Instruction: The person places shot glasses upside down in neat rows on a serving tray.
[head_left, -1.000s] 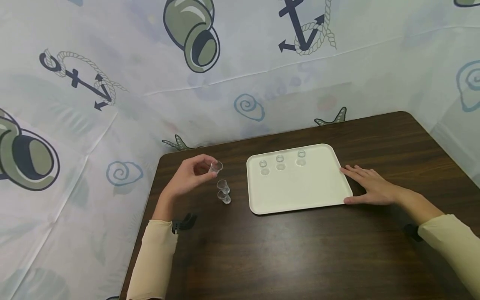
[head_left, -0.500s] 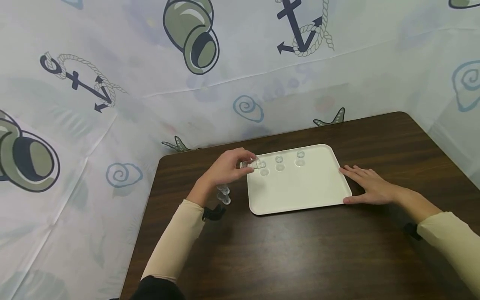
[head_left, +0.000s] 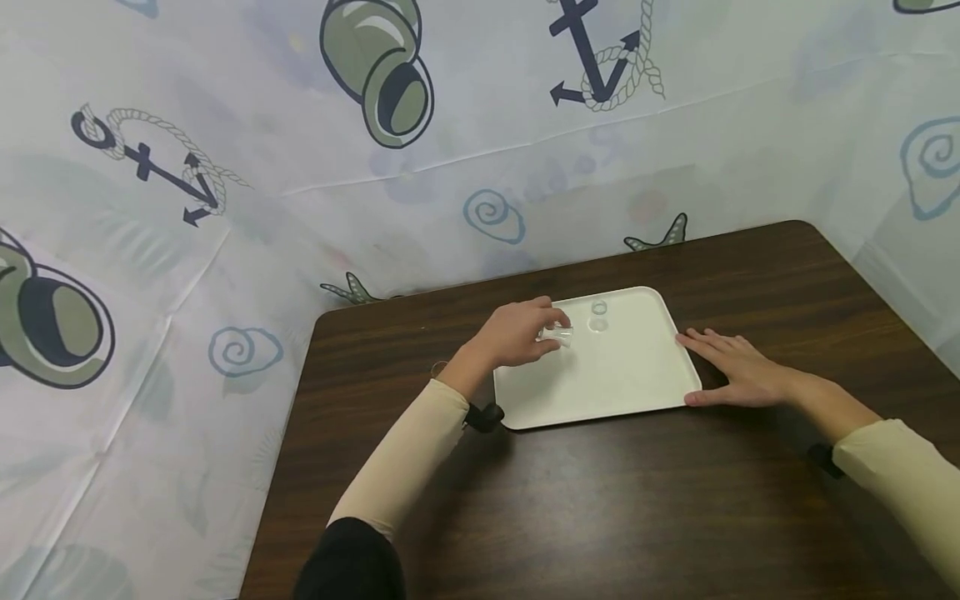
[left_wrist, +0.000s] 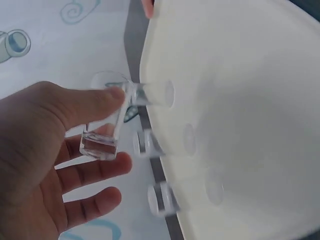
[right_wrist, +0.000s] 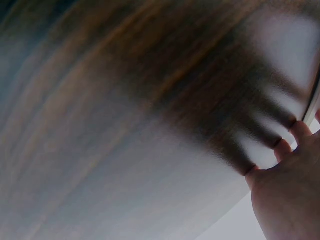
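Note:
Thumb and fingers of my left hand (head_left: 517, 335) pinch a clear shot glass (left_wrist: 102, 135) above the left part of the white tray (head_left: 622, 367). In the left wrist view the held glass has its thick base towards the lower edge. Three more clear glasses stand mouth down along the tray's far edge; in the head view the rightmost glass (head_left: 598, 308) shows, while the left hand hides the others. My right hand (head_left: 738, 375) lies with fingers spread at the tray's right edge, its thumb and fingertips touching the rim.
The tray lies on a dark wood table (head_left: 600, 500). Left of it, a glass rim (head_left: 438, 367) peeks out beside the left wrist; the forearm hides what else stands there. A printed cloth (head_left: 405, 208) hangs behind the table's far edge.
My left hand has carried the glass rightwards from the table's left side to over the tray. The right hand has stayed at the tray's edge.

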